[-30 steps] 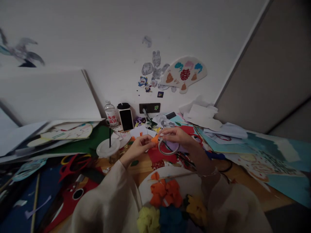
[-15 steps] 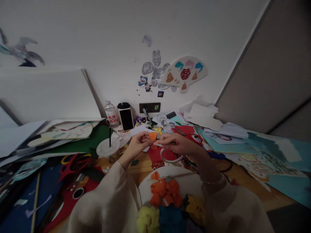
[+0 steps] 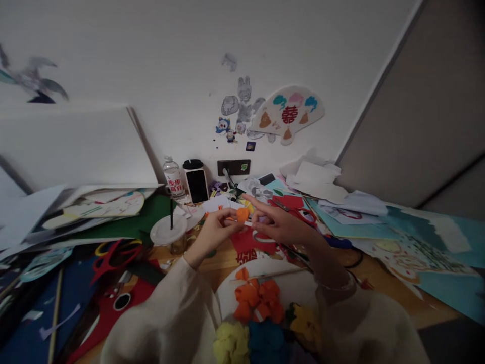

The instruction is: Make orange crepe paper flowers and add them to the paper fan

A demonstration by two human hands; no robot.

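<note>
My left hand (image 3: 215, 232) pinches a thin white stick (image 3: 233, 219) with a small tuft of orange crepe paper (image 3: 243, 215) at its tip. My right hand (image 3: 276, 226) is beside the tuft with its fingers spread, and the index finger points up and away, touching nothing I can see. Below my right hand, a white paper ring (image 3: 261, 238) lies on red paper (image 3: 246, 241), partly hidden. Closer to me, a white plate (image 3: 288, 283) holds crumpled orange paper (image 3: 257, 301), with yellow and blue crumpled paper along its near side.
A plastic cup with a black straw (image 3: 168, 233) stands left of my hands. Behind are a water bottle (image 3: 173, 177) and a phone (image 3: 197, 185). Red scissors (image 3: 299, 213) lie on scattered paper at the right, and coloured sheets and felt cover the wooden table (image 3: 379, 288).
My right hand has let its fingers open and moved slightly away from the orange tuft. The white ring has gone from under that hand down onto the red paper. My left hand stays nearly still.
</note>
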